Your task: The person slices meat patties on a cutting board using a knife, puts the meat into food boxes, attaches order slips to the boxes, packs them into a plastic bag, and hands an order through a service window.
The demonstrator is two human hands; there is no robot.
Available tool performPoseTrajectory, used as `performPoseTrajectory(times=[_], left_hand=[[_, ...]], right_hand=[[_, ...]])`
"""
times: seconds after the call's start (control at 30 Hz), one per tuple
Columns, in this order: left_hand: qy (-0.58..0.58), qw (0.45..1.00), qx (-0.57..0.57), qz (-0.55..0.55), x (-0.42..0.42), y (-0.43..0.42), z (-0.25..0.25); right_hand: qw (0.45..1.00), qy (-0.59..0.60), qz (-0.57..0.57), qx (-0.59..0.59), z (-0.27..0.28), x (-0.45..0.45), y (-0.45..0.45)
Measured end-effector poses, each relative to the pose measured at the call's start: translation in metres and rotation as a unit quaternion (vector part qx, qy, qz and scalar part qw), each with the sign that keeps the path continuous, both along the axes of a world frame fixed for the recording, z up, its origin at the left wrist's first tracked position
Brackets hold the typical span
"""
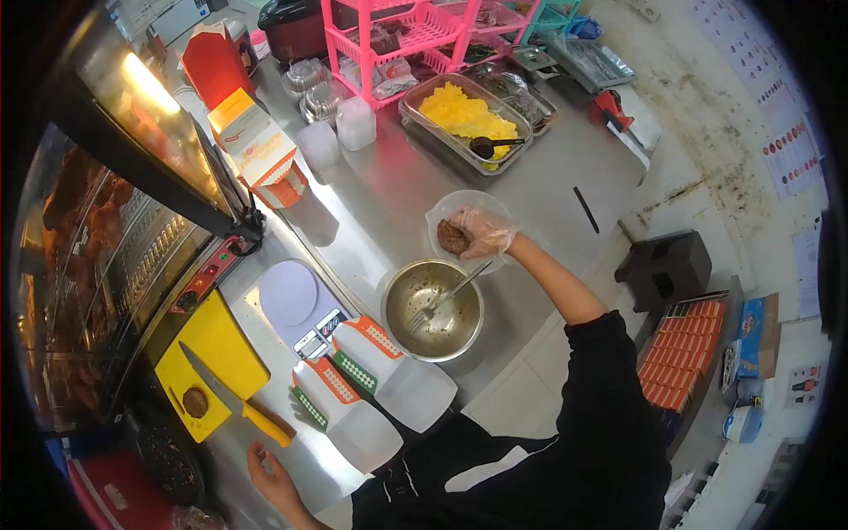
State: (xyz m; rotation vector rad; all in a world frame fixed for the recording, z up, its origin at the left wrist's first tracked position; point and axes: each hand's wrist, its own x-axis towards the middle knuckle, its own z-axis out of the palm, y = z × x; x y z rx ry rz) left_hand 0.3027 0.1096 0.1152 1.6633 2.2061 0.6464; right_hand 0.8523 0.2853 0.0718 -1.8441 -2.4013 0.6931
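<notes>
My right hand (484,233), in a clear plastic glove, holds a round brown meat patty (452,236) by its side, over a clear plastic bowl (442,208). A steel mixing bowl (389,309) stands just in front of it, with a fork (453,291) leaning across its rim. My left hand (273,481) is bare and empty at the lower left, fingers apart, near the yellow handle of a knife (221,389). That knife lies across a yellow cutting board (231,340), where another patty (195,403) rests.
A kitchen scale (289,294) and several paper-sleeved containers (353,420) lie between the board and steel bowl. A lit glass food warmer (115,221) borders the left. Behind are a tray of yellow food (424,129), a pink rack (389,49) and a black stick (586,209).
</notes>
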Motion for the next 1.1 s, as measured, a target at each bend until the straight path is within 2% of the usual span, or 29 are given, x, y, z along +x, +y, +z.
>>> performPoseTrajectory(times=[0.07, 0.1, 0.17, 0.2, 0.23, 0.3, 0.37, 0.4, 0.47, 0.5, 0.57, 0.67, 0.7, 0.77, 0.9, 0.93, 0.97, 1.0, 1.07, 1.1], left_hand=[[-0.004, 1.000, 0.007, -0.002, 0.008, 0.000, 0.002], [-0.002, 1.000, 0.005, -0.002, 0.011, 0.001, 0.002], [-0.008, 1.000, -0.002, -0.015, 0.016, 0.002, 0.002], [-0.008, 1.000, -0.003, -0.015, 0.018, 0.003, 0.001], [-0.012, 1.000, 0.000, -0.016, 0.020, 0.005, 0.001], [-0.015, 1.000, 0.002, -0.012, 0.023, 0.005, 0.000], [-0.013, 0.999, -0.006, -0.031, 0.023, 0.006, -0.002], [-0.012, 0.999, -0.008, -0.031, 0.023, 0.006, -0.003], [-0.014, 1.000, -0.010, -0.024, 0.026, 0.005, -0.003], [-0.014, 1.000, -0.009, -0.024, 0.026, 0.006, -0.003], [-0.020, 0.999, -0.015, -0.022, 0.026, 0.005, -0.001], [-0.024, 0.999, -0.042, -0.010, 0.025, 0.003, 0.000], [-0.023, 0.999, -0.042, -0.007, 0.023, 0.002, -0.001], [-0.038, 0.999, -0.036, -0.003, 0.020, 0.001, -0.008], [-0.049, 0.998, -0.027, -0.002, 0.020, 0.004, -0.008], [-0.035, 0.999, -0.009, -0.010, 0.018, 0.003, -0.008], [-0.057, 0.998, 0.000, -0.012, 0.015, 0.002, -0.006], [-0.040, 0.999, -0.020, 0.005, 0.013, 0.002, 0.000], [-0.043, 0.998, -0.018, 0.029, 0.003, -0.002, 0.008], [-0.050, 0.998, -0.017, 0.044, -0.004, -0.006, 0.009]], right_hand=[[0.995, 0.073, -0.026, 0.065, -0.007, 0.005, -0.004], [0.995, 0.075, -0.027, 0.063, -0.010, 0.004, -0.004], [0.986, 0.090, -0.130, 0.044, -0.018, 0.002, -0.005], [0.986, 0.090, -0.130, 0.043, -0.021, 0.000, -0.007], [0.963, 0.127, -0.234, 0.034, -0.024, -0.003, -0.010], [0.929, 0.164, -0.332, 0.023, -0.028, -0.008, -0.010], [0.907, 0.150, -0.394, 0.012, -0.031, -0.015, -0.010], [0.907, 0.150, -0.393, 0.010, -0.028, -0.020, -0.009], [0.928, 0.042, -0.371, -0.017, -0.020, -0.028, -0.007], [0.928, 0.043, -0.371, -0.016, -0.014, -0.029, -0.005], [0.928, -0.034, -0.365, -0.069, -0.002, -0.030, 0.001], [0.931, -0.001, -0.337, -0.137, 0.005, -0.022, 0.011], [0.932, 0.000, -0.334, -0.138, 0.003, -0.027, 0.013], [0.937, -0.103, -0.308, -0.128, -0.002, -0.043, 0.023], [0.968, -0.099, -0.225, -0.055, -0.025, -0.041, 0.030], [0.969, -0.080, -0.227, -0.053, -0.042, -0.033, 0.035], [0.974, -0.043, -0.219, 0.028, -0.056, -0.020, 0.031], [0.970, -0.032, -0.238, 0.020, -0.057, -0.011, 0.032], [0.906, 0.221, -0.358, -0.042, -0.060, 0.024, 0.025], [0.822, 0.405, -0.368, -0.158, -0.058, 0.045, 0.028]])
